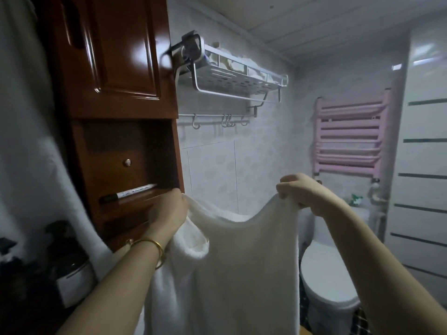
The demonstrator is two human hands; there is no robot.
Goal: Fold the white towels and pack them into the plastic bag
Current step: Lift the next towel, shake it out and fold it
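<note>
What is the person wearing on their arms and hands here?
Both forearms are bare, with no sleeves in view, and neither the left hand nor the right hand is gloved. The left wrist carries thin gold bangles; the right wrist has nothing on it.

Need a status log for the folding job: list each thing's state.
white towel: held up, hanging, top edge sagging.
left hand: grips the towel's left corner.
right hand: grips the right corner.
cabinet door: closed.
toilet lid: down.
marker: lying flat.
</note>
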